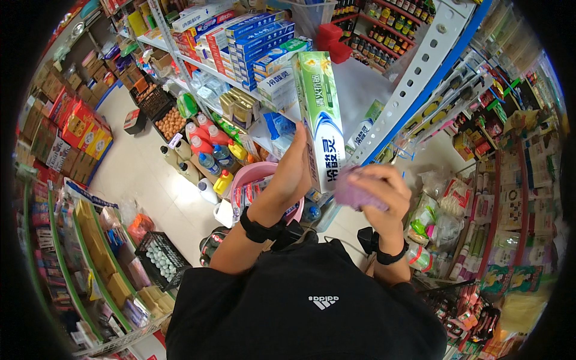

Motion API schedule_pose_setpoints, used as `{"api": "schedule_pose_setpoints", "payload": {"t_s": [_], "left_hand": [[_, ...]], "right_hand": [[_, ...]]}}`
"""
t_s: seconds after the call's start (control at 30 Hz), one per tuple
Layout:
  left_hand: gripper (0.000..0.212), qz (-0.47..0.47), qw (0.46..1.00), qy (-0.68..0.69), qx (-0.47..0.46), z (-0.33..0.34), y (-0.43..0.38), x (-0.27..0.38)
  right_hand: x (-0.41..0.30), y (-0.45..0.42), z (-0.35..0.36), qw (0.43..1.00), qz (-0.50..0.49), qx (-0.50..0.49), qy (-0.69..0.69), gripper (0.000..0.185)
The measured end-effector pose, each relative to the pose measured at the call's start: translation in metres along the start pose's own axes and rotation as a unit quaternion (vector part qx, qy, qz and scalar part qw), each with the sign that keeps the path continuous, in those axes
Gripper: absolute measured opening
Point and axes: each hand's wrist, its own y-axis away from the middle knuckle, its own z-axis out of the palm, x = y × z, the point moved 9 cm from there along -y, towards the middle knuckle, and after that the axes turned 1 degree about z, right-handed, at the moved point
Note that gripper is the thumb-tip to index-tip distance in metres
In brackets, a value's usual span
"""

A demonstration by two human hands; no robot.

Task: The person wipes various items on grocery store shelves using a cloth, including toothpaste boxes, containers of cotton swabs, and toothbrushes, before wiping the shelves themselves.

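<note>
My left hand [294,164] lies along the left side of a long green and white toothpaste box [326,119]. It holds the box up at a slant before the shelf; most of its fingers are hidden. In my right hand [391,193] is a bunched purple cloth [360,189], close to the lower end of the box. A white shelf board [364,83] is behind the box. Stacked blue toothpaste cartons [261,38] stand on its left part, and another green and white box [366,126] lies beside the upright.
A perforated metal upright [414,74] with a blue edge rises right of the box. Below my left forearm stands a pink tub [238,180] holding toothpaste packs. Bottles [209,139] and a crate of brown eggs [170,122] are on the floor to the left.
</note>
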Motion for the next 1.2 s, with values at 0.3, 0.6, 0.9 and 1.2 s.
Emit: {"api": "schedule_pose_setpoints", "payload": {"t_s": [0.3, 0.6, 0.9, 1.2], "left_hand": [[0.066, 0.010, 0.990, -0.123, -0.067, 0.002, 0.026, -0.035], [0.063, 0.062, 0.918, -0.376, -0.110, -0.002, 0.061, -0.018], [0.057, 0.165, 0.883, -0.438, -0.032, -0.036, 0.066, 0.009], [0.045, 0.011, 0.991, 0.076, 0.106, -0.075, 0.039, 0.013]], "right_hand": [[-0.023, -0.022, 0.014, 0.994, -0.052, -0.039, 0.088, 0.043], [-0.027, -0.047, -0.050, 0.957, -0.066, 0.209, 0.190, 0.046], [-0.010, -0.016, -0.046, 0.975, 0.017, 0.172, 0.142, 0.043], [0.030, 0.042, -0.048, 0.977, 0.155, 0.104, 0.102, 0.041]]}}
